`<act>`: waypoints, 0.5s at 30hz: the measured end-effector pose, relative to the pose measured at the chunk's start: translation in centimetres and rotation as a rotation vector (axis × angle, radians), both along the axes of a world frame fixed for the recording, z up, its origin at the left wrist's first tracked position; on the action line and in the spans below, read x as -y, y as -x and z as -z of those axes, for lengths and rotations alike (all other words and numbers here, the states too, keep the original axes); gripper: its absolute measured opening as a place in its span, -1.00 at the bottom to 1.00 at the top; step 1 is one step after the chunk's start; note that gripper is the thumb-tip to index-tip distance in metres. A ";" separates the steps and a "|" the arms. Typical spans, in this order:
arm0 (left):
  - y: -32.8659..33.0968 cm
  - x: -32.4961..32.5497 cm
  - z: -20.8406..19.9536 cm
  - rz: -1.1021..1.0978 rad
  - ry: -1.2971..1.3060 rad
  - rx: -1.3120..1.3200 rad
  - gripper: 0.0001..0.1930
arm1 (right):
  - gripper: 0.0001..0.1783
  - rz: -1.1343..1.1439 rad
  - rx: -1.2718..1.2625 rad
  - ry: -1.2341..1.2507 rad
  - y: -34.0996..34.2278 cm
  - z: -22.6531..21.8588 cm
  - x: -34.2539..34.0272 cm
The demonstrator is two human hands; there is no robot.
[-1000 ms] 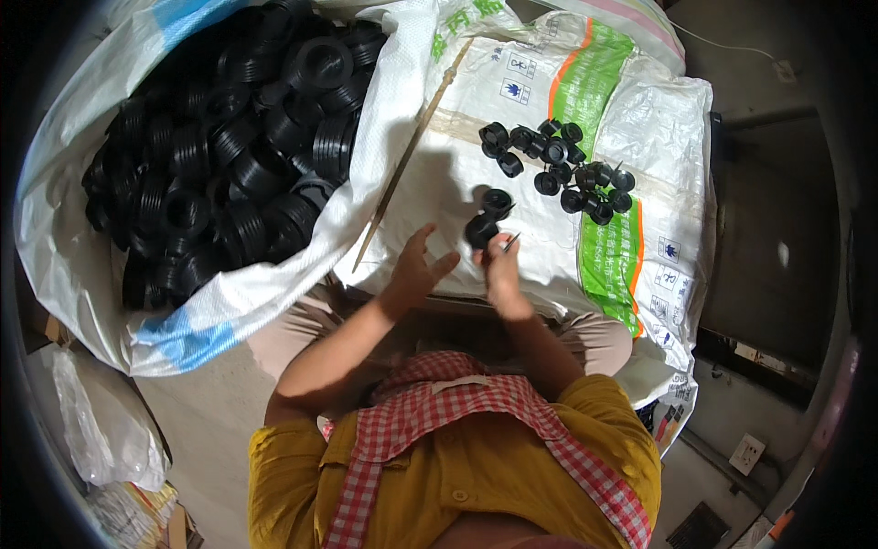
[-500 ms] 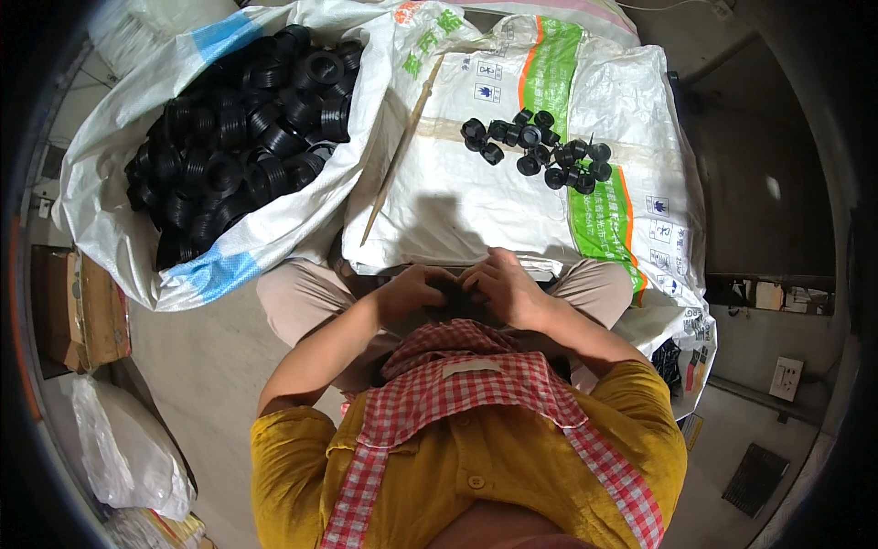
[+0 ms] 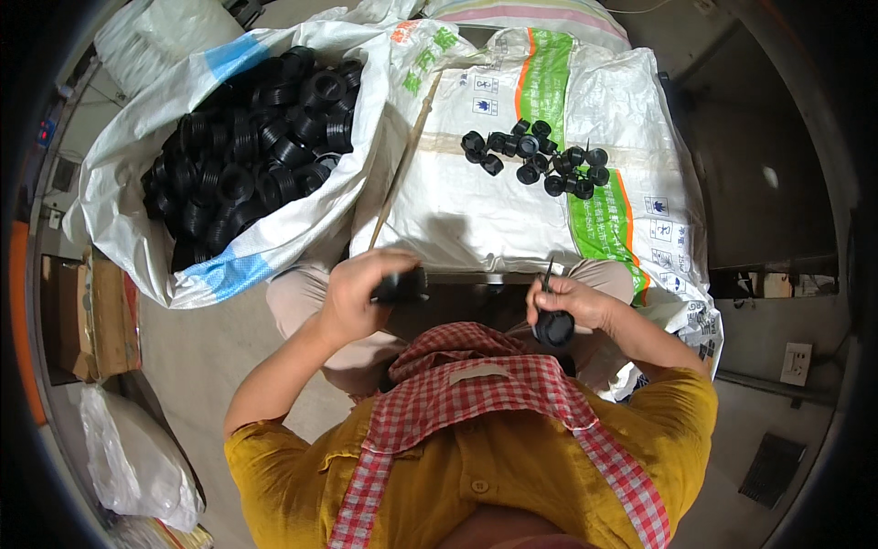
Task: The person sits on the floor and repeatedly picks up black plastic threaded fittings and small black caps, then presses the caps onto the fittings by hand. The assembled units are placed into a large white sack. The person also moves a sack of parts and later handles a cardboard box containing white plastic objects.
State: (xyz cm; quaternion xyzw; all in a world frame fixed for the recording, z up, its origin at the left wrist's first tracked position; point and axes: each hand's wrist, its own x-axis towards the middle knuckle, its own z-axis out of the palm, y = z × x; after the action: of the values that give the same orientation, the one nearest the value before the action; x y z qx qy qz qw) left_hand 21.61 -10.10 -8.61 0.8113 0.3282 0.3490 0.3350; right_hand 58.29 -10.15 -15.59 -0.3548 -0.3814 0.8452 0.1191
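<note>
Left hand (image 3: 352, 291) closed around black ring part (image 3: 402, 285) at lap level; right hand (image 3: 572, 302) grips second black part (image 3: 554, 327) plus thin tool (image 3: 547, 274). Open sack of black rings (image 3: 247, 156) beside left knee, within reach; small cluster of parts (image 3: 540, 160) rests on white sack surface (image 3: 476, 220) ahead.

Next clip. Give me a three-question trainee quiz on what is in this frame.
1. True or false: the big open white sack at the person's left is full of black ribbed rings.
2. What does the right hand hold? A) a black round part and a thin tool B) a wooden stick C) nothing
3. Fill in: the small pile of black parts lies on a ____ sack with a green stripe.

Key
1. True.
2. A. The left hand grips another black part.
3. White.
</note>
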 end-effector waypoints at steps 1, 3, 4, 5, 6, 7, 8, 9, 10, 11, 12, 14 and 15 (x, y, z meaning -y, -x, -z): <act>-1.4 0.8 -0.1 -0.089 0.385 0.225 -0.62 | -0.69 0.130 -0.046 0.008 1.2 -0.5 0.0; -6.1 2.0 1.3 -0.011 0.673 0.471 -0.56 | -0.62 0.368 -0.211 -0.119 5.6 0.3 0.1; -7.4 1.9 2.6 -0.006 0.642 0.472 -0.53 | -0.71 0.489 -0.279 -0.217 7.8 1.9 0.0; -8.6 1.9 3.9 -0.002 0.610 0.476 -0.50 | -0.75 0.560 -0.395 -0.120 9.7 2.1 -0.2; -9.1 1.6 5.6 -0.025 0.411 0.349 -0.48 | -0.79 0.643 -0.514 -0.017 11.0 2.1 -0.3; -9.3 1.4 7.2 -0.044 0.216 0.218 -0.45 | -0.77 0.686 -0.224 -0.494 11.1 2.1 -0.8; -9.6 1.6 8.4 -0.083 0.556 0.447 -0.43 | -0.75 0.684 0.091 -0.959 10.9 2.0 -1.9; -9.9 2.2 9.5 -0.127 0.895 0.677 -0.41 | -0.72 0.644 0.427 -1.410 10.9 2.0 -2.6; -10.1 2.3 10.0 -0.160 1.240 0.909 -0.39 | -0.69 0.671 0.401 -1.285 10.9 2.7 -2.8; -10.2 2.1 8.9 -0.228 1.020 0.547 -0.37 | -0.66 0.699 0.376 -1.158 10.9 4.0 -3.0; -10.2 1.9 7.4 -0.283 0.782 0.197 -0.34 | -0.63 0.724 0.349 -1.032 11.0 4.9 -3.2; -9.5 1.4 6.4 -0.331 0.361 -0.199 -0.31 | -0.75 0.753 0.440 -1.029 11.7 5.5 -3.6; -9.1 1.4 6.4 -0.328 0.196 -0.251 -0.29 | -0.79 0.748 0.524 -1.132 11.4 6.7 -4.5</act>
State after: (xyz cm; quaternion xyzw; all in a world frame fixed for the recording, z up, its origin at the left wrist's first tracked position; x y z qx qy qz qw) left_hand 30.73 -11.50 -15.03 0.7477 0.5272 0.2616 0.3076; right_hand 46.87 -5.66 -22.26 -0.5363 -0.6293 0.3085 0.4703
